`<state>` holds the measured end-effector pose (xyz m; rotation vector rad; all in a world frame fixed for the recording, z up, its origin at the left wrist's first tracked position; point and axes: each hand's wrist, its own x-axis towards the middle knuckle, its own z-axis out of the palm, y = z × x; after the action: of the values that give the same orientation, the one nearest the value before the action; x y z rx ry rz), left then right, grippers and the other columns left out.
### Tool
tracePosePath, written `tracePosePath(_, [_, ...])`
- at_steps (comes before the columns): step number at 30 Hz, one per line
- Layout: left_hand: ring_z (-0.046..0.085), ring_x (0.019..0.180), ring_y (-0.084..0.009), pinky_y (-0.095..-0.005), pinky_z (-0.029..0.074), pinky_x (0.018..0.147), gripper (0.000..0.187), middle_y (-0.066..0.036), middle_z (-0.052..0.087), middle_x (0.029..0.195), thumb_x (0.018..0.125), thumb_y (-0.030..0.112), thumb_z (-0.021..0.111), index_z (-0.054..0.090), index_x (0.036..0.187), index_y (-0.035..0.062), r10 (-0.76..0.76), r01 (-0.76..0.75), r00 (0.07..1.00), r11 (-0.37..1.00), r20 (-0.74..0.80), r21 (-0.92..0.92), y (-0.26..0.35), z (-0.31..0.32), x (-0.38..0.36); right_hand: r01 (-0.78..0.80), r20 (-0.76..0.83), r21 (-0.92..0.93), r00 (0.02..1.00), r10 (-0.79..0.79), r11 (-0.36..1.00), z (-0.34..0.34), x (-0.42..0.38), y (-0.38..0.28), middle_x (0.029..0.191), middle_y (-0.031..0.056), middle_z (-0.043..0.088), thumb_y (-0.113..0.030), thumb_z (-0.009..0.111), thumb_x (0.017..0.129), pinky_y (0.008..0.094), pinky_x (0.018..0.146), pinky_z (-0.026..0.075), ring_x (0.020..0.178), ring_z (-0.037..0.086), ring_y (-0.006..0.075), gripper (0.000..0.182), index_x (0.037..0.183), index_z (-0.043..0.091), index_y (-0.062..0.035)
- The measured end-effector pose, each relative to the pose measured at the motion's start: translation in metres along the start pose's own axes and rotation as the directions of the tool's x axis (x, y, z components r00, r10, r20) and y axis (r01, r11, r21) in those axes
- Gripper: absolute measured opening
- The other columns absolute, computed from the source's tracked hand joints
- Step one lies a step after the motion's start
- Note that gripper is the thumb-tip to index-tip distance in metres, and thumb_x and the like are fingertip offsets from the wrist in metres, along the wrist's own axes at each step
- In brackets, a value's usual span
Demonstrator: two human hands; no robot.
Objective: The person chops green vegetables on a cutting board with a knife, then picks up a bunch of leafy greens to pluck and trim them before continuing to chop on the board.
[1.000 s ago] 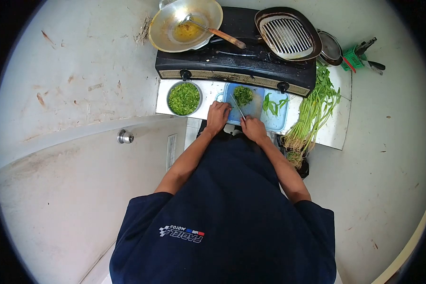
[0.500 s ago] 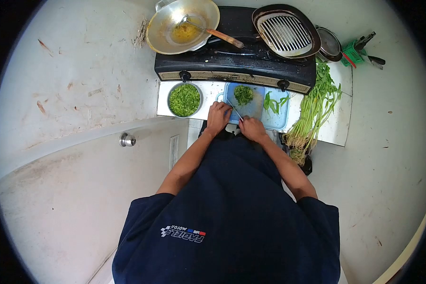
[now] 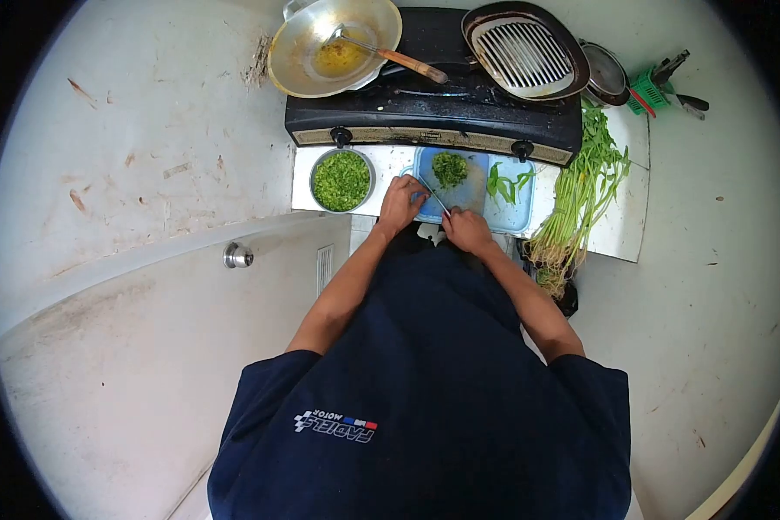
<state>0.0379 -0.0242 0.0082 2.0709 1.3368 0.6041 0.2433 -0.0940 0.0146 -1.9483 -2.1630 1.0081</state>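
Note:
A knife (image 3: 436, 198) slants over the left part of a blue cutting board (image 3: 474, 204). Its handle is in my right hand (image 3: 466, 230), which is closed near the board's front edge. My left hand (image 3: 401, 203) is at the board's left edge, close beside the blade. Its fingers are bent together, and whatever they hold is too small to make out. Chopped greens (image 3: 449, 169) lie in a small heap on the board, beyond the blade. Some loose green leaves (image 3: 503, 183) rest on the board's right part.
A round bowl (image 3: 371, 185) full of chopped greens stands left of the board. Long-stemmed greens (image 3: 581, 195) with roots lie to the right. Behind is a black stove (image 3: 433, 113) bearing a wok (image 3: 290, 65) with a ladle (image 3: 412, 65) and a grill pan (image 3: 572, 82). A green basket (image 3: 646, 91) holds utensils.
The whole view has shifted slightly. Both hands and the knife keep almost the same place at the board, and the greens look unchanged.

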Motion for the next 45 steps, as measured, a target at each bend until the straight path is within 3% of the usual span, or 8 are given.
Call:
tracePosePath(4, [0.059, 0.096, -0.0289, -0.0421, 0.049, 0.087, 0.016, -0.006, 0.065, 0.098, 0.078, 0.014, 0.084, 0.076, 0.091, 0.0117, -0.133, 0.132, 0.989, 0.991, -0.069, -0.019, -0.002, 0.013, -0.003, 0.003, -0.041, 0.046, 0.999, -0.001, 0.999, 0.000, -0.003, 0.002, 0.081, 0.0304, 0.070, -0.037, 0.051, 0.103, 0.0572, 0.075, 0.057, 0.078, 0.070, 0.0502, 0.044, 0.097, 0.066, 0.0036])
tracePosePath(7, [0.060, 0.094, -0.0266, -0.0414, 0.047, 0.086, 0.030, -0.005, 0.062, 0.095, 0.073, 0.021, 0.090, 0.071, 0.096, 0.0138, -0.407, 0.403, 0.903, 0.913, -0.135, -0.054, 0.003, 0.021, -0.007, -0.009, -0.043, 0.052, 0.999, 0.011, 0.999, 0.000, -0.005, 0.003, 0.081, 0.0298, 0.070, -0.037, 0.051, 0.103, 0.0572, 0.075, 0.057, 0.079, 0.070, 0.0500, 0.044, 0.098, 0.066, 0.0035])
tracePosePath(10, [0.059, 0.089, -0.0254, -0.0408, 0.048, 0.083, 0.044, -0.005, 0.058, 0.093, 0.068, 0.023, 0.094, 0.067, 0.101, 0.0123, -0.470, 0.457, 0.865, 0.883, -0.176, -0.108, -0.004, 0.028, -0.010, -0.011, -0.048, 0.054, 0.999, 0.013, 0.998, 0.001, -0.005, 0.002, 0.081, 0.0289, 0.070, -0.037, 0.052, 0.103, 0.0572, 0.074, 0.057, 0.077, 0.070, 0.0492, 0.043, 0.097, 0.065, 0.0033])
tracePosePath(18, [0.059, 0.085, -0.0256, -0.0395, 0.050, 0.077, 0.051, -0.009, 0.058, 0.093, 0.065, 0.023, 0.097, 0.065, 0.099, 0.0041, -0.505, 0.458, 0.842, 0.854, -0.188, -0.245, -0.019, 0.038, -0.014, 0.097, -0.061, -0.015, 0.993, -0.098, 0.995, 0.002, -0.005, 0.002, 0.077, 0.0265, 0.070, -0.033, 0.055, 0.101, 0.0544, 0.069, 0.057, 0.073, 0.071, 0.0451, 0.038, 0.092, 0.065, 0.0024])
tracePosePath(25, [0.058, 0.084, -0.0239, -0.0377, 0.051, 0.077, 0.051, -0.009, 0.058, 0.093, 0.065, 0.024, 0.098, 0.065, 0.098, 0.0026, -0.510, 0.451, 0.839, 0.847, -0.192, -0.282, -0.020, 0.039, -0.015, 0.053, -0.085, 0.020, 0.995, -0.052, 0.998, 0.006, -0.002, 0.003, 0.077, 0.0274, 0.070, -0.035, 0.054, 0.102, 0.0544, 0.070, 0.057, 0.073, 0.070, 0.0466, 0.040, 0.092, 0.065, 0.0031])
tracePosePath(28, [0.055, 0.087, -0.0195, -0.0344, 0.049, 0.081, 0.058, -0.007, 0.056, 0.096, 0.069, 0.033, 0.097, 0.062, 0.103, 0.0021, -0.552, 0.506, 0.824, 0.819, -0.131, -0.269, -0.020, 0.039, -0.016, 0.012, -0.083, 0.036, 0.996, -0.009, 0.999, 0.002, -0.006, 0.003, 0.077, 0.0278, 0.070, -0.035, 0.053, 0.103, 0.0550, 0.071, 0.057, 0.074, 0.070, 0.0472, 0.042, 0.094, 0.065, 0.0035])
tracePosePath(34, [0.057, 0.079, -0.0195, -0.0334, 0.051, 0.073, 0.050, -0.007, 0.059, 0.088, 0.066, 0.023, 0.098, 0.065, 0.097, 0.0019, -0.565, 0.456, 0.800, 0.791, -0.202, -0.408, -0.030, 0.052, -0.019, 0.054, -0.012, 0.033, 0.999, -0.053, 0.998, 0.004, -0.005, 0.005, 0.079, 0.0287, 0.070, -0.036, 0.052, 0.104, 0.0558, 0.072, 0.057, 0.076, 0.070, 0.0474, 0.043, 0.096, 0.065, 0.0042])
tracePosePath(45, [0.058, 0.080, -0.0178, -0.0322, 0.051, 0.074, 0.050, -0.005, 0.061, 0.088, 0.068, 0.022, 0.097, 0.065, 0.101, 0.0035, -0.616, 0.543, 0.778, 0.757, -0.122, -0.363, -0.016, 0.037, -0.019, 0.078, 0.010, -0.026, 0.997, -0.078, 0.997, 0.000, -0.002, 0.001, 0.081, 0.0277, 0.071, -0.034, 0.053, 0.102, 0.0540, 0.074, 0.057, 0.078, 0.072, 0.0451, 0.042, 0.096, 0.065, 0.0052])
